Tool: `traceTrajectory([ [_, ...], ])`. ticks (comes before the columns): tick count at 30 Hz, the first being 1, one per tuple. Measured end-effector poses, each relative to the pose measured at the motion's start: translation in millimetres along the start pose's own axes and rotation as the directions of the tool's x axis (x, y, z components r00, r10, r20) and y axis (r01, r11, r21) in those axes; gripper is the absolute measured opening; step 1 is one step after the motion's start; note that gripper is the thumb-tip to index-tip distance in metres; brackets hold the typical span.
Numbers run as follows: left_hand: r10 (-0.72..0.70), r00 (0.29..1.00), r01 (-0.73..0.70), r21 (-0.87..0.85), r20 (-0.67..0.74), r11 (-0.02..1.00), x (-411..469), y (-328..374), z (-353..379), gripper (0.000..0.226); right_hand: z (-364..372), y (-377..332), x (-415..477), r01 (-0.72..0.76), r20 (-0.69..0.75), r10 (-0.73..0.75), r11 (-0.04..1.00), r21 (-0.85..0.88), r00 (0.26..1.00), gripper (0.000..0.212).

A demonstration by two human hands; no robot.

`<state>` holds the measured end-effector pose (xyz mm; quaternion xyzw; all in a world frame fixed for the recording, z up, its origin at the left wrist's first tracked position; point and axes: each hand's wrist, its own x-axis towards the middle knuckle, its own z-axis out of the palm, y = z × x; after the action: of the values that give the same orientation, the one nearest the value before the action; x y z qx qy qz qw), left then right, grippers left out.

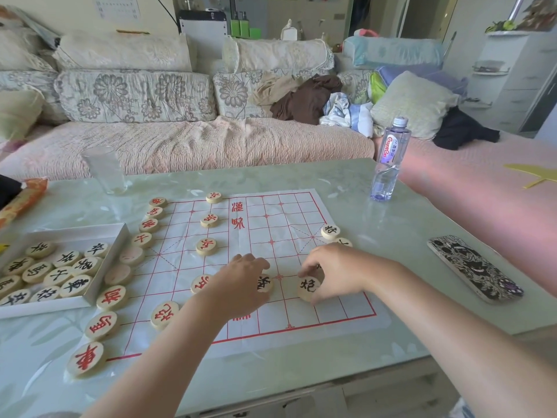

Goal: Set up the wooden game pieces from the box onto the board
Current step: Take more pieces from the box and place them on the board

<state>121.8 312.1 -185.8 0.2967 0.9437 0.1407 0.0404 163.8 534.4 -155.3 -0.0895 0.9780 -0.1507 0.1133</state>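
Both hands meet mid-board on the paper xiangqi board (271, 224). The right hand (334, 273) pinches a black-lettered disc (309, 286), and the left hand (244, 282) curls over a second black disc (265, 284) — apparently gripping it, though the fingers hide the contact. Spare black pieces (57, 276) fill the white box (45, 309) at left — red pieces (111, 298) line the board's left edge.

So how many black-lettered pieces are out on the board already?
4 black-lettered pieces: one under the left hand, one pinched by the right hand, two at the board's right edge, the nearer one partly hidden by that hand. The hands may cover more.
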Motion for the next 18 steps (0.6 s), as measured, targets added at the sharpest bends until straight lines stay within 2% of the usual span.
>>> traceTrajectory([
  [6,0.110,0.991,-0.109,0.019,-0.079,0.994,2.5,16.5,4.9,0.050,5.6,6.1,-6.6,-0.061,0.015,0.060,0.997,0.043,0.998,0.050],
  [8,0.154,0.984,-0.153,0.018,-0.086,0.988,4.4,23.3,7.6,0.046,-3.5,13.2,-7.9,-0.096,-0.032,0.101,0.985,0.142,0.994,0.049],
  [11,0.192,0.977,-0.191,0.024,-0.095,0.981,6.8,34.8,14.0,0.046,-14.9,29.9,-7.2,-0.122,-0.182,0.161,0.970,0.211,0.970,0.034],
  [14,0.209,0.973,-0.210,-0.003,-0.094,0.978,9.0,46.1,20.9,0.052,-10.4,39.6,0.3,-0.105,-0.244,0.139,0.983,0.149,0.960,0.035],
  [18,0.209,0.974,-0.209,0.009,-0.086,0.978,9.3,53.7,29.2,0.049,4.4,36.7,14.5,-0.062,-0.171,0.070,0.997,0.053,0.983,0.050],
])
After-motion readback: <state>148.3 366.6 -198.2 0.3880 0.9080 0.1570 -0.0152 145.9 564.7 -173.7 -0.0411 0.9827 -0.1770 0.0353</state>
